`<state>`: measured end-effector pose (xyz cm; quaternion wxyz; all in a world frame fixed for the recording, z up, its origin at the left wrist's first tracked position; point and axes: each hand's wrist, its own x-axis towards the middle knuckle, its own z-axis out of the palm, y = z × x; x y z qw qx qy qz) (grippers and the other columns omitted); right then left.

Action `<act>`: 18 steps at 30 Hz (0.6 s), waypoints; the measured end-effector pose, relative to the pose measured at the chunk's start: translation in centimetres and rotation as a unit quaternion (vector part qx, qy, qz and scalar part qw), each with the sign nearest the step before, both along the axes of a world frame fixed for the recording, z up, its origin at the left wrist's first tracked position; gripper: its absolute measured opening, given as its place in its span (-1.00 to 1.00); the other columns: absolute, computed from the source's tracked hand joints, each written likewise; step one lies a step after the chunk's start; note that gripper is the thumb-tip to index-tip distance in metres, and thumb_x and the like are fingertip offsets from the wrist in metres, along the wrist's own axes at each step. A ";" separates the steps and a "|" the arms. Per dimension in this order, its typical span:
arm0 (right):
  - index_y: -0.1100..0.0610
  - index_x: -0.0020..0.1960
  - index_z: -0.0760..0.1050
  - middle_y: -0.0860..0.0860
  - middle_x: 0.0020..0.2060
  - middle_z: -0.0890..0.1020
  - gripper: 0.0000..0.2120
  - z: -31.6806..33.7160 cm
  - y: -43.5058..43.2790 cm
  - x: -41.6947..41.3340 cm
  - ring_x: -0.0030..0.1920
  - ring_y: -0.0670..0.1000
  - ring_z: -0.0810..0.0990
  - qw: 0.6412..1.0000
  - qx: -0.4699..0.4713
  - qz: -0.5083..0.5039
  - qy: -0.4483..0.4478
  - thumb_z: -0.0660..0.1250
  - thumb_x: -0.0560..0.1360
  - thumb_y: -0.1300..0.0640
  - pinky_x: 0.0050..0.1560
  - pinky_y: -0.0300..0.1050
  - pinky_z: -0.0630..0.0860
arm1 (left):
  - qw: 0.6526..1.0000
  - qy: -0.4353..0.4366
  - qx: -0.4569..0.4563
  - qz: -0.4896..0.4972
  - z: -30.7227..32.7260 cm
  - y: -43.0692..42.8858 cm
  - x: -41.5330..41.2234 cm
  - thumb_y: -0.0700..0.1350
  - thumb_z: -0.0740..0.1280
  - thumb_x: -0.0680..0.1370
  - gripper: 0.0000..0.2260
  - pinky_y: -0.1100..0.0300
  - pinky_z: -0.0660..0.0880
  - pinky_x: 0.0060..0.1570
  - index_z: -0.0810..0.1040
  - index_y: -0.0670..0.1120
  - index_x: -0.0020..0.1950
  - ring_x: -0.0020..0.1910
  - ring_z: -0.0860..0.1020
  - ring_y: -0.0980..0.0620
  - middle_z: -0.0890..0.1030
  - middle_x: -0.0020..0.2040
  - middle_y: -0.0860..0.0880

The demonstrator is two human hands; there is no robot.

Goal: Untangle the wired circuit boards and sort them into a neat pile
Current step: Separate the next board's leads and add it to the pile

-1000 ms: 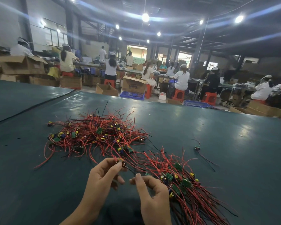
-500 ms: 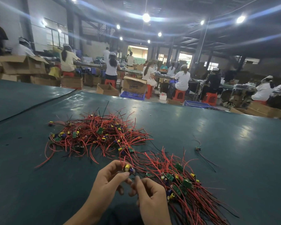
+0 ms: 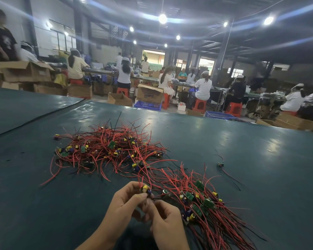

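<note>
Left hand fingers pinching a wired circuit board by its yellow capacitor, right hand fingers curled on its wires just below, above the green desk, tangled heap beyond, straighter pile just right, stray board apart

One wide-angle, head-worn view looks forward and slightly down over the green table. The left hand and right hand sit nearest, bottom centre. Far workers and ceiling lights fill the bowed upper half.
</note>
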<state>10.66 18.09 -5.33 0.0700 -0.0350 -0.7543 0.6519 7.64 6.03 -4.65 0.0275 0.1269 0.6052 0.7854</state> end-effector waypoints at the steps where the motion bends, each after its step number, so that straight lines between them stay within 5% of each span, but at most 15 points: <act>1: 0.12 -0.39 0.57 -0.01 -0.52 0.56 -0.69 -0.3 0.0 -0.1 -0.49 -0.11 0.47 1.000 0.005 -0.002 -0.007 0.35 0.53 0.13 -0.40 -0.24 0.38 | 1.000 -0.006 -0.003 -0.002 -0.2 0.1 0.0 -0.16 0.33 0.36 -0.78 0.13 0.41 -0.36 0.54 -0.25 -0.06 -0.31 0.50 -0.11 0.62 -0.21 -0.18; 4: 0.12 -0.22 0.65 0.04 -0.35 0.69 -0.81 -0.9 -0.1 -0.3 -0.27 0.06 0.67 0.999 0.006 0.002 -0.036 0.36 0.53 0.12 -0.13 0.01 0.62 | 0.999 -0.009 -0.038 -0.026 -0.7 0.4 0.2 -0.16 0.35 0.42 -0.87 0.21 0.45 -0.41 0.58 -0.19 -0.10 -0.32 0.52 -0.01 0.60 -0.26 -0.11; 8: 0.12 -0.11 0.66 0.08 -0.21 0.72 -0.86 -1.1 0.0 -0.2 -0.09 0.12 0.70 0.998 0.005 0.017 -0.054 0.35 0.54 0.11 0.01 0.22 0.58 | 0.997 -0.006 -0.065 -0.039 -0.8 0.5 0.5 -0.12 0.35 0.39 -0.86 0.30 0.44 -0.41 0.60 -0.15 -0.13 -0.36 0.53 0.06 0.57 -0.32 -0.07; 14: 0.08 -0.10 0.65 0.06 -0.24 0.71 -0.85 -0.6 0.2 -0.4 -0.17 0.06 0.69 0.998 -0.009 0.028 -0.049 0.31 0.56 0.17 -0.04 0.08 0.62 | 0.996 -0.004 -0.074 -0.041 -0.7 0.1 0.0 -0.32 0.28 0.54 -0.91 0.28 0.47 -0.36 0.57 -0.21 -0.10 -0.32 0.56 0.07 0.59 -0.31 -0.05; 16: 0.15 -0.11 0.63 0.06 -0.33 0.65 -0.78 -0.1 0.6 -0.2 -0.34 -0.03 0.61 0.999 -0.031 0.031 -0.031 0.23 0.59 0.24 -0.25 -0.13 0.58 | 0.998 -0.012 -0.049 -0.040 -0.3 0.1 0.0 -0.29 0.33 0.51 -0.97 0.24 0.49 -0.33 0.56 -0.24 -0.09 -0.31 0.57 0.02 0.59 -0.31 -0.10; 18: 0.16 -0.13 0.63 0.14 -0.33 0.59 -0.71 0.2 0.7 -0.1 -0.33 0.03 0.54 0.997 -0.064 0.029 -0.027 0.16 0.62 0.24 -0.26 -0.05 0.50 | 0.999 -0.016 -0.030 -0.035 0.0 0.0 -0.1 -0.20 0.35 0.43 -0.88 0.22 0.51 -0.30 0.56 -0.24 -0.10 -0.31 0.57 -0.02 0.59 -0.32 -0.14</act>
